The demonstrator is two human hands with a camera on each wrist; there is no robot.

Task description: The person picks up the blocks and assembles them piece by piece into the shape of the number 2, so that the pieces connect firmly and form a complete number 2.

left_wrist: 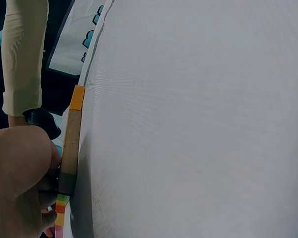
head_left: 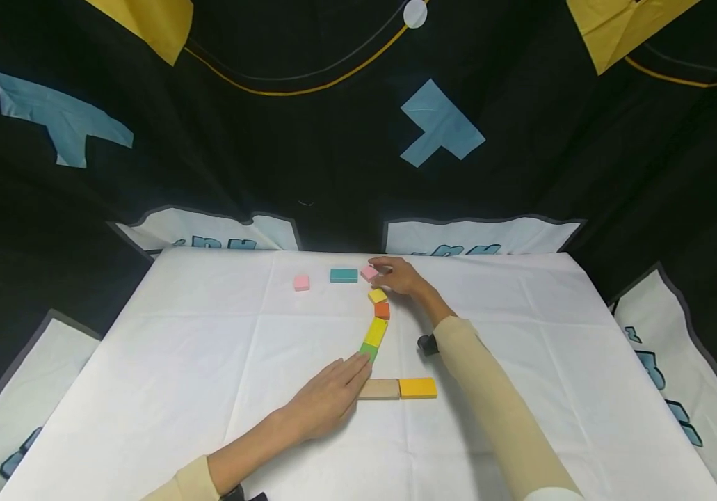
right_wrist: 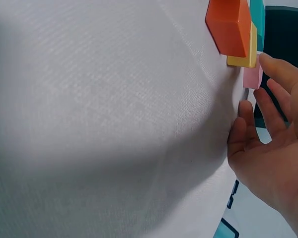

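Note:
At the far end of a curved row, my right hand (head_left: 400, 275) pinches a pink block (head_left: 369, 273) between thumb and finger. Nearest it in the row come a yellow block (head_left: 377, 296) and an orange block (head_left: 382, 310). My left hand (head_left: 331, 393) lies with fairly straight fingers at the near end, its fingertips touching a green block (head_left: 368, 351) that adjoins a longer yellow block (head_left: 377, 332). Beside this hand a plain wooden block (head_left: 380, 389) meets an amber block (head_left: 418, 388). A dark green block (left_wrist: 67, 183), hidden by the hand from above, shows in the left wrist view.
A teal block (head_left: 343, 276) lies left of the pinched block, and another pink block (head_left: 302, 282) sits farther left. All rest on a white-covered table (head_left: 164, 362). A black curtain (head_left: 333, 181) hangs behind the far edge.

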